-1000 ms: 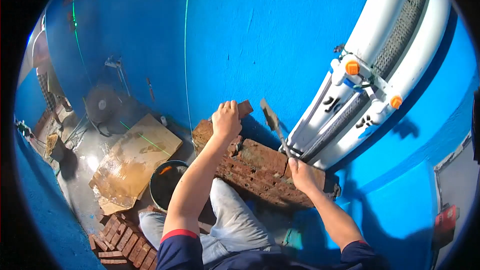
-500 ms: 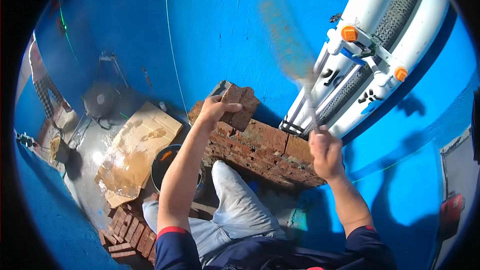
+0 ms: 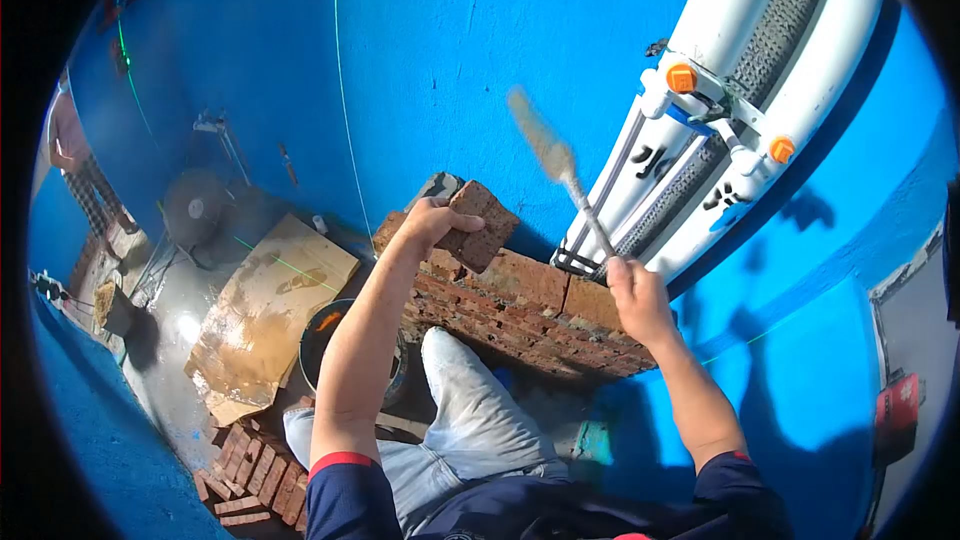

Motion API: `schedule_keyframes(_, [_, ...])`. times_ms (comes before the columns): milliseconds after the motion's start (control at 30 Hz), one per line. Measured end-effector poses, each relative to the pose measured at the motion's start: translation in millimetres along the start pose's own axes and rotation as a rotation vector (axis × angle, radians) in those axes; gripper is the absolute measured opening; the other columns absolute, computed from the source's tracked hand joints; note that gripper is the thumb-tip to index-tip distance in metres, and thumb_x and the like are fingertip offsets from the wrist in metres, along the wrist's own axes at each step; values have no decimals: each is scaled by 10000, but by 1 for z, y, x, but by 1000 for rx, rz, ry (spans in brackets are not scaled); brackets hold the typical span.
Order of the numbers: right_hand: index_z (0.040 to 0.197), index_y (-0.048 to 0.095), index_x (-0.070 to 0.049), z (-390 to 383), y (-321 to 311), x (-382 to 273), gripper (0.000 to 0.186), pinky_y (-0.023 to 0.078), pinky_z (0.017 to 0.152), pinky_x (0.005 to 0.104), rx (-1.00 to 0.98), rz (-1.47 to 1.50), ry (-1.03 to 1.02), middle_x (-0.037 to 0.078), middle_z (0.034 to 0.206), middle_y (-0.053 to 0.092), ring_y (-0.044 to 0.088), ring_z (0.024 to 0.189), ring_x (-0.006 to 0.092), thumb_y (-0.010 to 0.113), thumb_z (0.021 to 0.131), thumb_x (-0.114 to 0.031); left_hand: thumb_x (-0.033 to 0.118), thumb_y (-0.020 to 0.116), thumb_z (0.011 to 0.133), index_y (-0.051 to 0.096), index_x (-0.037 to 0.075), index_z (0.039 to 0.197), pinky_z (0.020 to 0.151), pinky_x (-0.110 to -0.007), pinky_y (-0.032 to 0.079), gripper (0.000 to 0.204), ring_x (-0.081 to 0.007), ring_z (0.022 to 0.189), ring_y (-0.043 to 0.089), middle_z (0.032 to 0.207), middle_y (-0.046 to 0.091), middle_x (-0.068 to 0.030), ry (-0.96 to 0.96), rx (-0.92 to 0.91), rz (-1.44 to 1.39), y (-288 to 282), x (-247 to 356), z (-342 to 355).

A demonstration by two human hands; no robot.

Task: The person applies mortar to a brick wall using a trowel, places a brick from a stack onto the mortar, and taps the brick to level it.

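The left hand (image 3: 432, 225) grips a brick (image 3: 482, 232) by its left end, thumb lying across the upper face and fingers wrapped over the far side. The brick is tilted, held above the left part of a low brick wall (image 3: 520, 305). The right hand (image 3: 640, 300) is closed round the handle of a trowel (image 3: 560, 162); its blade points far and left, clear of the bricks, with a greyish coating.

Just left of the brick wall stands a bucket (image 3: 307, 350), partly behind the left forearm. A taut string (image 3: 344, 90) runs down in front of the blue wall (image 3: 430, 30) to the left end of the brickwork. Far right, white pipes (image 3: 755, 0) lean there, with orange caps (image 3: 681, 79) on their fittings and black marks (image 3: 722, 198) on two of them; whether these are letters I cannot tell. A red box (image 3: 897, 418) at the far right side carries pale print, too small to read.

To the left, a wet tan board (image 3: 260, 315) lies on the floor, with a brick pile (image 3: 262, 470) nearer the person. Beyond the board is a dark round disc (image 3: 192, 210), and at the far left another person (image 3: 90, 175) in checked trousers.
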State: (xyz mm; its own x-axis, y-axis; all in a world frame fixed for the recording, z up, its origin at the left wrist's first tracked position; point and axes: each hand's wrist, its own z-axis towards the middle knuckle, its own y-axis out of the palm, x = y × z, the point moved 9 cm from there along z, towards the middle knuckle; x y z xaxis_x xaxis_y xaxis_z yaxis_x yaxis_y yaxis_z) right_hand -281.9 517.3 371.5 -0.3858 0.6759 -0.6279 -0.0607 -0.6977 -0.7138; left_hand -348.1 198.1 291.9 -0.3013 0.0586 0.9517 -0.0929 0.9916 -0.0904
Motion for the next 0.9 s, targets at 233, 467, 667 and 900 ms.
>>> schedule_keyframes(233, [761,565,5,12,50,27,418,458,677,546,-97,-316,-26,275,768,607,570,720,501,469,989,-332,225,877,680,551,-29,1268,790,-439,505,719,-323,1096,595,1194,606,-214,-26,-72,130,11,11,-4])
schedule_keyframes(467, [1032,617,-81,-14,49,115,477,404,578,519,-155,-383,166,167,735,609,580,662,378,363,1030,-486,238,809,791,236,1,1490,1069,-530,463,935,-354,1286,461,1446,376,-230,-135,-96,8,12,13,-40])
schedule_keyframes(667, [757,522,-18,-6,-22,-52,461,328,483,365,74,160,-316,74,588,425,419,492,184,456,1023,-389,235,810,789,225,-27,1481,1099,-495,461,943,-332,1280,470,1454,358,-217,-142,-90,-37,6,-15,-6])
schedule_keyframes(900, [943,632,-96,-9,54,89,338,480,745,509,-171,-538,191,222,868,662,639,843,412,439,1006,-366,188,845,657,679,-65,1001,658,-388,499,459,-228,815,636,885,669,-133,155,-28,333,30,17,0])
